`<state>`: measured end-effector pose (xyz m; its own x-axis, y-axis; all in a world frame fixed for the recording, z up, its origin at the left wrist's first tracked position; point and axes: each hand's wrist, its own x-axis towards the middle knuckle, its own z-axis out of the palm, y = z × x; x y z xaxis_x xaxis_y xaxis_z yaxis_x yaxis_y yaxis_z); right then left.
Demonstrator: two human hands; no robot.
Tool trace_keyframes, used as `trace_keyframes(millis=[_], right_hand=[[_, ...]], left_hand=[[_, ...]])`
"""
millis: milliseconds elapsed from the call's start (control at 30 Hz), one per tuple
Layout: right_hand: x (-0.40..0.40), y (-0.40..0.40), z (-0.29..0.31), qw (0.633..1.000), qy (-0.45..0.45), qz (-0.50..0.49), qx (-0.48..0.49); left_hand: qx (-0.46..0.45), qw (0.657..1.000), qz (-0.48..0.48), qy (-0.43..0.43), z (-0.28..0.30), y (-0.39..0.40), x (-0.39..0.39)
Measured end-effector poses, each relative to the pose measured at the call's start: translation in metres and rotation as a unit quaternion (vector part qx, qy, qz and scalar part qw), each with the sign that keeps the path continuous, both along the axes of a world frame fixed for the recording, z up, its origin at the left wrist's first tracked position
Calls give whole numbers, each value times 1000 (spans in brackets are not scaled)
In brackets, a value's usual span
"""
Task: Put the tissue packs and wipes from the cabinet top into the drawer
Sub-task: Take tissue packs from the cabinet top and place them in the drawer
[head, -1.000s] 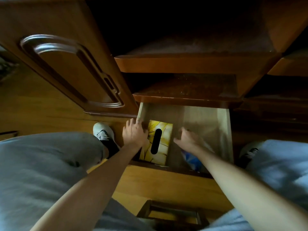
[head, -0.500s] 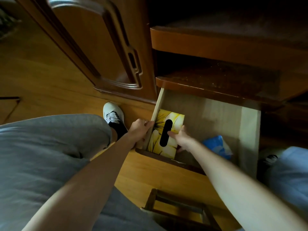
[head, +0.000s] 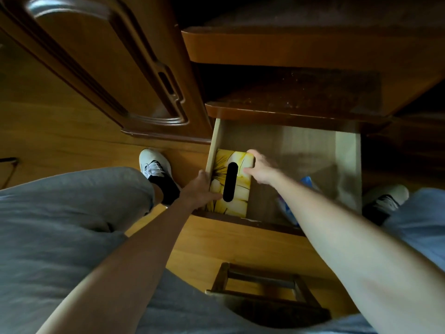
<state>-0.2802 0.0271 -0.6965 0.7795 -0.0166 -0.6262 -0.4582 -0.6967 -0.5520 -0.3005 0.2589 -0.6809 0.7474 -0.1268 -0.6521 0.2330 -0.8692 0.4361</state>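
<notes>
Partly hidden behind right forearm (head: pixel 337 213): blue pack (head: pixel 307 183) in drawer (head: pixel 349 165)

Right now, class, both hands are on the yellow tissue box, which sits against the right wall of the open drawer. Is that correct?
Not quite. The head view shows the yellow tissue box against the left wall of the open drawer, not the right. Both the left hand and right hand are on it, as stated.
</notes>
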Motion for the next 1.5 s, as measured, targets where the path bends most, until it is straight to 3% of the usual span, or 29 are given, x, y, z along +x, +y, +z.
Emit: trace_keyframes(millis=[167,200,267,333,400,467,533,600,733,967,1100,1167,1233,1400,1500], right_hand=[[3,-13,1,998,31,-1,57],[-1,-20,2,997,27,0,74],[-16,-42,1,998,-23,13,55],[-39,-71,1,995,-76,15,-55],[-62,-97,-1,982,-73,1,-174],[-81,-115,-8,978,-4,-14,-209],[-94,-121,-14,981,85,-43,-167],[-100,-121,-19,979,120,-42,-157],[-91,-105,-20,987,62,-8,-145],[-68,-53,-14,998,16,30,59],[-63,-42,-18,990,-30,-134,33],[-64,-42,-22,984,16,-180,2],[-66,-43,-28,990,61,-125,1],[-69,-45,-25,997,68,-33,5],[-68,-49,-13,994,88,-60,3]], left_hand=[[-12,999,37,17,-3,-4,9],[-15,998,48,-27,-2,-8,9],[-20,978,65,-195,-1,-20,6],[-11,939,50,-340,4,-39,6],[3,924,-11,-383,12,-60,7],[23,923,-102,-371,15,-73,4],[48,932,-172,-315,12,-77,-3],[58,949,-176,-255,7,-75,-7],[94,945,-194,-244,4,-71,-3],[121,941,-212,-234,-1,-69,-2],[120,938,-222,-239,-5,-67,-2],[124,937,-224,-238,-7,-66,0],[127,934,-229,-242,-10,-65,2],[128,933,-233,-243,-12,-65,5],[136,934,-241,-227,-6,-67,6]])
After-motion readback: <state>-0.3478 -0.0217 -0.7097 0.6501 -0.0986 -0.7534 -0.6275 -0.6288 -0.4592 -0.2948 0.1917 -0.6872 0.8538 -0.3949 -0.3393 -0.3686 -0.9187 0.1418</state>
